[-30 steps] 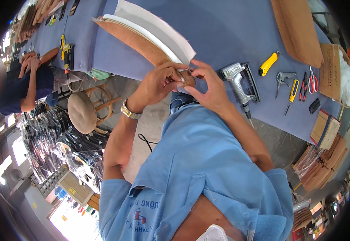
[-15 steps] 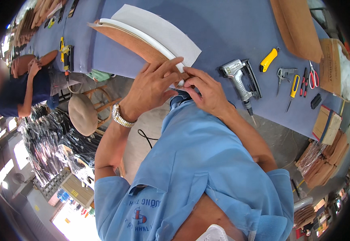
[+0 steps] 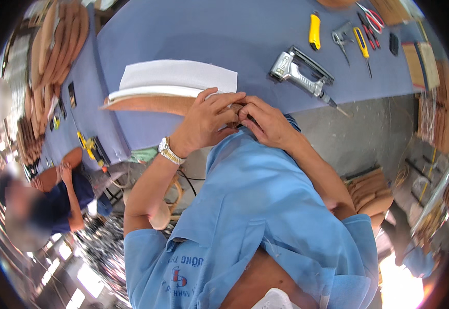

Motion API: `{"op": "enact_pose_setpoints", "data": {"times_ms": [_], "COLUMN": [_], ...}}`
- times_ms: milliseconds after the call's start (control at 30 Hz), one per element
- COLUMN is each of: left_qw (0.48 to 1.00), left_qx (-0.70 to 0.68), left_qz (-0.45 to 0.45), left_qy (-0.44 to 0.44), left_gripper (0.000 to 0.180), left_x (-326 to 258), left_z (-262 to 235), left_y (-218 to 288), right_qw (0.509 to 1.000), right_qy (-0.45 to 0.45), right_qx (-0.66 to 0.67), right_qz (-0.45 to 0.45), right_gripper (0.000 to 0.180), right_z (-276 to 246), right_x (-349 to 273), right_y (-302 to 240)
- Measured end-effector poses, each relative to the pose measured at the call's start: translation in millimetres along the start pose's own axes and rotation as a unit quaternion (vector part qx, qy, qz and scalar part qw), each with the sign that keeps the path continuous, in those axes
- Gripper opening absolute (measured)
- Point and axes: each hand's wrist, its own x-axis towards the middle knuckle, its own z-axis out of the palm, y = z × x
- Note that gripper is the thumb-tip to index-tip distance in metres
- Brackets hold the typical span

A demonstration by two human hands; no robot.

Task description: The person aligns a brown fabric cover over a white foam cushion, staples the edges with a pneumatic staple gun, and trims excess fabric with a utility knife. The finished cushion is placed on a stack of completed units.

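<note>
A long curved piece lies on the blue-covered table in front of me, with brown fabric (image 3: 152,104) along its near side. A white padded strip (image 3: 152,91) runs along its middle, and a pale stiff sheet (image 3: 183,73) spreads out beyond. My left hand (image 3: 210,119) is closed over the right end of the piece, its fingers bent on the brown fabric. Right beside it, my right hand (image 3: 267,123) pinches the fabric at the same end, thumb against fingers. The fingertips of both hands nearly meet, and they hide the very end.
A pneumatic stapler (image 3: 297,72) lies right of my hands. Beyond it are a yellow utility knife (image 3: 314,32), a metal trigger tool (image 3: 341,37), a yellow screwdriver (image 3: 359,44), red-handled scissors (image 3: 374,19) and a black block (image 3: 393,44). At left, a co-worker handles a brown piece (image 3: 71,157).
My view has swung, so the tools and the co-worker sit elsewhere in the picture. The curved piece now lies more level across the table edge. Both hands stay at its right end.
</note>
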Motion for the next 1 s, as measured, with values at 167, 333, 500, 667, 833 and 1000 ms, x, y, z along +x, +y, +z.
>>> {"op": "enact_pose_setpoints", "data": {"times_ms": [167, 333, 500, 667, 833, 1000], "left_qw": [0.999, 0.999, 0.999, 0.998, 0.998, 0.997], "left_qx": [-0.005, -0.001, 0.012, 0.023, -0.006, -0.028], "left_qz": [0.05, 0.047, 0.04, 0.056, 0.066, 0.069], "left_qy": [0.015, 0.009, 0.012, 0.031, 0.022, 0.013], "left_gripper": [0.037, 0.036, 0.028, 0.023, 0.024, 0.028], "left_x": [-11, -19, -16, -11, -17, -18], "left_z": [17, 29, 33, 34, 35, 30], "left_y": [-5, 1, 0, 0, -8, -4], "right_qw": [0.995, 0.976, 0.935, 0.927, 0.93, 0.928], "right_qy": [0.076, 0.201, 0.305, 0.328, 0.335, 0.338], "right_qx": [0.02, 0.054, 0.162, 0.171, 0.135, 0.141], "right_qz": [0.06, 0.062, 0.077, 0.067, 0.065, 0.07], "right_gripper": [0.014, 0.023, 0.039, 0.039, 0.037, 0.035], "right_z": [26, 62, 87, 99, 101, 100], "right_x": [-30, -51, -53, -54, -53, -54], "right_y": [-4, 2, 8, 20, 18, 10]}}
